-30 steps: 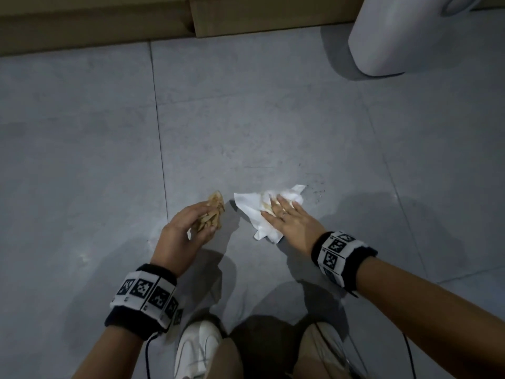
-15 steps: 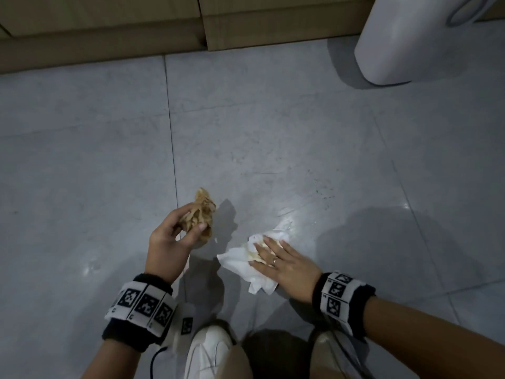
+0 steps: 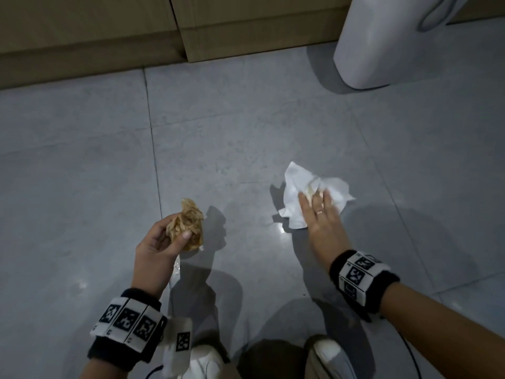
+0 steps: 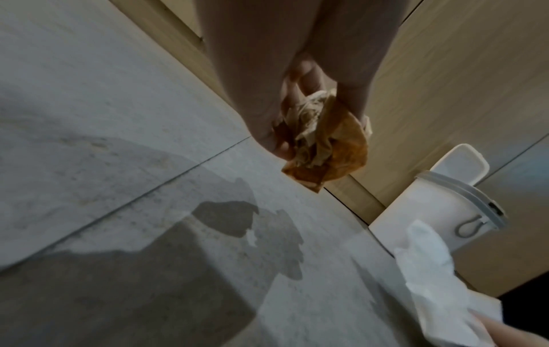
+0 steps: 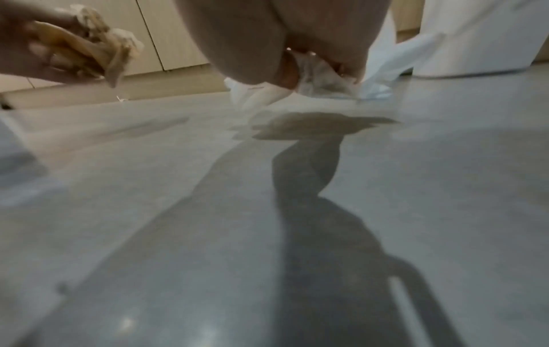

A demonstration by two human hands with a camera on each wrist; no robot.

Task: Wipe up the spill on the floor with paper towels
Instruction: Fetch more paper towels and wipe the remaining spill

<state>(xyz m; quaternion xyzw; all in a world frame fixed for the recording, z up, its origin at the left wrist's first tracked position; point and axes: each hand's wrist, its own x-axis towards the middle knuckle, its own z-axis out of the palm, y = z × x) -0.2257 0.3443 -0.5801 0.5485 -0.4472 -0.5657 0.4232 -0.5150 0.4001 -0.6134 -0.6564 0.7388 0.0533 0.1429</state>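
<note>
My left hand [image 3: 166, 242] is raised above the grey tiled floor [image 3: 218, 127] and grips a crumpled, brown-stained paper towel wad [image 3: 188, 222], which also shows in the left wrist view as an orange-brown wad [image 4: 323, 145]. My right hand [image 3: 319, 212] lies flat with straight fingers on a white paper towel [image 3: 297, 192] spread on the floor, pressing it down. In the right wrist view that white towel [image 5: 320, 77] bunches under my fingers. A wet sheen [image 3: 281, 228] shows on the tile beside the towel's near edge.
A white bin [image 3: 382, 36] with a grey handle stands at the far right, against beige wooden cabinet fronts [image 3: 109, 28]. My white shoes [image 3: 202, 362] are at the bottom of the head view. A small glinting scrap [image 3: 177, 265] lies below the left hand.
My right hand has slid the white towel away from me and to the right across the tile. My left hand has stayed raised with the stained wad.
</note>
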